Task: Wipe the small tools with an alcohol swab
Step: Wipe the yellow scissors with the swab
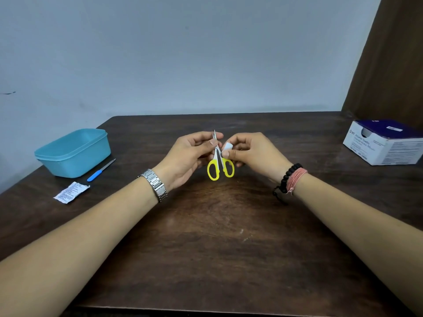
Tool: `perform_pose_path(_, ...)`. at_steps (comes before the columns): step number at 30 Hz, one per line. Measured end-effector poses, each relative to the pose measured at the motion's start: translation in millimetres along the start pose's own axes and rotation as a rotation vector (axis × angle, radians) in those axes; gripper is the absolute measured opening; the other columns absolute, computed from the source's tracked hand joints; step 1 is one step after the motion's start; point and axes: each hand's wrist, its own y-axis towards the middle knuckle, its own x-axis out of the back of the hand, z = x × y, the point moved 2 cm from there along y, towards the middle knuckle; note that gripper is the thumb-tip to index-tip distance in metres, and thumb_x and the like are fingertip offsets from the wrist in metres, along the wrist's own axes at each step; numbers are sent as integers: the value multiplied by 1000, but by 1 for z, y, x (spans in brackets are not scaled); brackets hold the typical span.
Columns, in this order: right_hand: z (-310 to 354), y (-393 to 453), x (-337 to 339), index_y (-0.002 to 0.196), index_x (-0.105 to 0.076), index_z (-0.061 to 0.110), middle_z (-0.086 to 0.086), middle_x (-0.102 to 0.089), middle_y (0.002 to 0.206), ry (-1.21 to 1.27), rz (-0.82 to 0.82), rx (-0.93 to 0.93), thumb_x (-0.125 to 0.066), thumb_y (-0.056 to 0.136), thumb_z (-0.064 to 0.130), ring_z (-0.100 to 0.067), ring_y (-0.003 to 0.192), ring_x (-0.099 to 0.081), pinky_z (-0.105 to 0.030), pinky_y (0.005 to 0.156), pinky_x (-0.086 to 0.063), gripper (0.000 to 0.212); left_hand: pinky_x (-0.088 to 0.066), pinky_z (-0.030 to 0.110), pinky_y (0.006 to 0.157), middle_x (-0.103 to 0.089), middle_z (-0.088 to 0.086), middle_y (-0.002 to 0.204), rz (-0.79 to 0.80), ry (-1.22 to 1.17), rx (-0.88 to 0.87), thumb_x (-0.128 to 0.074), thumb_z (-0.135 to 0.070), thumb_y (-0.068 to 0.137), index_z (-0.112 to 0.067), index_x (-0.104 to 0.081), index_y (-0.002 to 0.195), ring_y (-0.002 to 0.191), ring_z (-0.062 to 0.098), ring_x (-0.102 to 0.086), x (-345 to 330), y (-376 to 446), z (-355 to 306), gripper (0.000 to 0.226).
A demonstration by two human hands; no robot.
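Pinching the blades of the yellow-handled scissors above the table's middle, the left hand holds them tips up. The right hand curls round a white alcohol swab, apparently pressed against the blade.

You face a plain pale blue-grey wall, evenly lit, with a small dark smudge at its left. A brown curtain hangs at your right. Below you lies a dark wooden table, its grain scuffed and shining faintly.
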Motion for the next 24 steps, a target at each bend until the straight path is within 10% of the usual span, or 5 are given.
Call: perform_pose_path(24,21,-7,0,84,-72,13,8,-71,74,-257,-240,295,-76,82,13,-2,72,-67,-14,70,-50,5,-58,21,74,-69,6,83,-74,-165,-30,-59,-2,93,-1,-68,101,75,10,-67,-6,0,-2,12)
